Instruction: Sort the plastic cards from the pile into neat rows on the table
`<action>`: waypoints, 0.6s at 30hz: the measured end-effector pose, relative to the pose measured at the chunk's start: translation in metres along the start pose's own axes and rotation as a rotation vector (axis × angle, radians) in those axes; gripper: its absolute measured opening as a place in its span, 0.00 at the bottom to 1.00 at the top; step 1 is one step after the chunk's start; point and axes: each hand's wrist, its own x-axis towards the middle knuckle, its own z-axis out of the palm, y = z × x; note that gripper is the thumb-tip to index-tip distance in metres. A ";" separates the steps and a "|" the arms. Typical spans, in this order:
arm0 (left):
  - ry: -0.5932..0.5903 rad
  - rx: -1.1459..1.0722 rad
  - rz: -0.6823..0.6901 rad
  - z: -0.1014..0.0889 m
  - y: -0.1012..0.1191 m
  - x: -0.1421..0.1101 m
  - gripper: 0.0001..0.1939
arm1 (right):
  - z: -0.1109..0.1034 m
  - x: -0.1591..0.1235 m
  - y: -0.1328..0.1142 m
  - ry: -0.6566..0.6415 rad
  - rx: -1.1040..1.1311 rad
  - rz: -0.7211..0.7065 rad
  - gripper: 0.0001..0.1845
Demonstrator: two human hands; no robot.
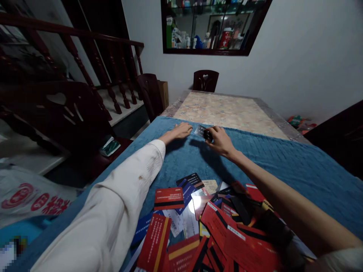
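Note:
Both arms reach out over a blue towel (pixel 283 166) spread on the table. My left hand (pixel 180 131), in a white sleeve, lies flat on the towel's far edge with fingers stretched out. Just to its right, my right hand (pixel 219 140) is closed on a dark card (pixel 202 132) held low over the far edge. Near me lies a heap of cards (pixel 215 226), mostly red, some blue, black and pale, spread loosely on the towel.
Beyond the towel the table top (pixel 227 109) shows a pale floral cover. Dark wooden chairs stand at the far end (pixel 205 80) and along the left (pixel 150 94). A stair railing (pixel 93 64) runs at left; a wall cabinet (pixel 210 26) hangs ahead.

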 end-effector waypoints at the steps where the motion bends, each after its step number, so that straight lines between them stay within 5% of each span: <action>1: -0.037 0.016 -0.020 0.002 -0.003 0.004 0.18 | 0.003 0.003 0.003 -0.027 -0.001 -0.008 0.23; 8: -0.135 0.020 -0.096 0.020 -0.015 0.027 0.20 | 0.022 0.022 0.007 -0.134 -0.018 0.011 0.25; 18: 0.086 -0.083 -0.023 0.012 -0.025 0.037 0.28 | 0.034 0.047 0.017 -0.115 0.001 0.024 0.25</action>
